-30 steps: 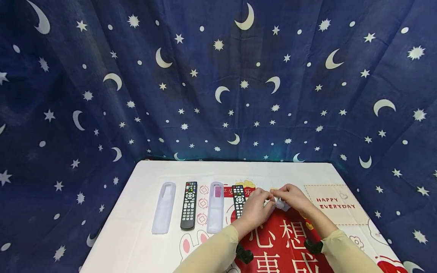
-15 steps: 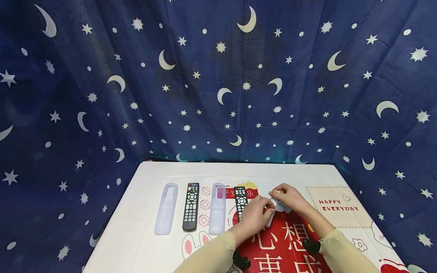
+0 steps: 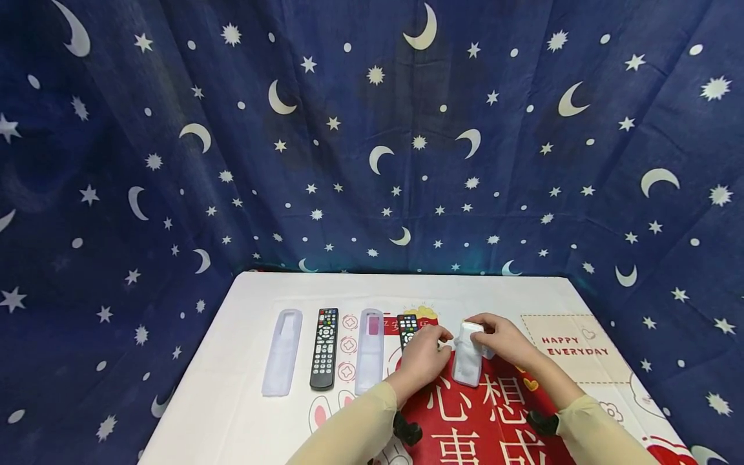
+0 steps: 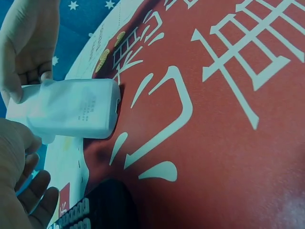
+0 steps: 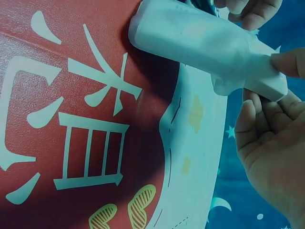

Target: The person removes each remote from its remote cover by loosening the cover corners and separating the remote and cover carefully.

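Observation:
A white remote control (image 3: 467, 363) is partly inside a translucent protective sleeve (image 5: 190, 36), which covers its near part. The sleeve's loose edge (image 5: 229, 82) bunches out close to the far end. My right hand (image 3: 506, 341) pinches that bare end between thumb and fingers, also seen in the right wrist view, where the right hand (image 5: 274, 148) reaches in from the right. My left hand (image 3: 424, 356) is a little to the left of the remote, its fingers loosely bent and holding nothing. Beneath the left hand lies a black remote (image 3: 408, 328), partly hidden.
Further left on the table are an empty translucent sleeve (image 3: 369, 352), another black remote (image 3: 324, 349) and a second empty sleeve (image 3: 282, 352). A printed cloth (image 3: 566, 381) covers the table (image 3: 232, 361). Behind hangs a dark blue curtain (image 3: 349, 194) with moons and stars.
My left hand has let go of the sleeve and drawn off to the left. Held by the right hand, the white remote now shows its broad face to the head camera.

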Demonstrator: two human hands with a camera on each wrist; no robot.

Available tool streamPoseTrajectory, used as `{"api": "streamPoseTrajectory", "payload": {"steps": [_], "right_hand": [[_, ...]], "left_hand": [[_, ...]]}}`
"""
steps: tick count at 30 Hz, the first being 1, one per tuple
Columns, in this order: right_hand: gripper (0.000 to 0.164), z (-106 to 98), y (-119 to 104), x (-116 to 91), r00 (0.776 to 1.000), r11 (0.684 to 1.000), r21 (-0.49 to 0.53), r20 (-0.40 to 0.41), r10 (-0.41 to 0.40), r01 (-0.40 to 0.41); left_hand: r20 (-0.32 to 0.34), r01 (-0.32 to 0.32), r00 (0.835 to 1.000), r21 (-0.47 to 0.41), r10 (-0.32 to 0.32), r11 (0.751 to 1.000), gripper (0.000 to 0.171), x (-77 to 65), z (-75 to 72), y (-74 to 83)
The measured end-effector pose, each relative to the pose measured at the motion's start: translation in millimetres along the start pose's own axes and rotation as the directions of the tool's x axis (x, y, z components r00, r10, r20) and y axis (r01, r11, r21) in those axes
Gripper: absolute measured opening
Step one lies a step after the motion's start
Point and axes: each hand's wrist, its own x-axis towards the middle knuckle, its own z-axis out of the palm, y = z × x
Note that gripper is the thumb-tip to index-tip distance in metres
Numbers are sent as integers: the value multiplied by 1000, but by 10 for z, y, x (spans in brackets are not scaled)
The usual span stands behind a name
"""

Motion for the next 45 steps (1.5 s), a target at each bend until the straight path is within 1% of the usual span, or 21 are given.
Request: {"api": "streamPoseTrajectory", "payload": {"steps": [2,6,9,13,15,20,22,26,28,29,31,33,36,41,45], "right_hand": [[38,-4,1,-6,1000,1000,18,2,16,-16],[37,-19,-4,-24,1000,999,31,9,13,-14],[38,-38,-16,-47,1000,999,31,19,-21,21],[39,-60,-25,-79,999,998,34,28,-46,45],[39,-70,-24,-90,998,999,25,31,-48,47],[40,-75,-4,-98,999,999,-18,26,-34,35],[40,-72,13,-100,999,999,-30,22,-32,33],[40,-70,29,-109,998,998,-32,20,-54,54],[40,-68,23,-116,998,998,-22,21,-65,65],[40,-67,16,-118,997,997,-15,25,-71,71],[41,-64,9,-118,997,997,-7,28,-72,73],[42,-61,-2,-112,998,998,1,27,-60,60],[42,-61,8,-95,999,999,-19,17,-38,38],[44,-59,43,-56,1000,997,-78,-16,4,-5],[44,-46,47,-13,999,995,-89,-37,36,-39]], "left_hand": [[-2,9,1000,23,-9,1000,16,18,9,14],[-3,22,1000,71,-22,997,15,46,17,49],[-8,-1,1000,133,2,991,13,64,16,67],[0,-57,998,233,59,971,9,87,27,72],[11,-74,997,260,74,963,8,92,31,74],[39,-97,995,307,89,947,6,107,15,88],[55,-120,993,354,107,928,3,119,3,102],[128,-178,983,467,133,866,2,127,-3,123],[153,-190,980,494,130,849,3,119,-1,126],[158,-187,980,492,124,850,4,114,2,127],[147,-168,983,462,112,871,4,97,5,127],[127,-142,987,419,97,897,4,78,3,122],[110,-109,991,358,74,927,6,50,5,107],[91,-88,994,292,64,952,15,39,9,88],[68,-115,993,238,101,964,14,42,17,90]]}}
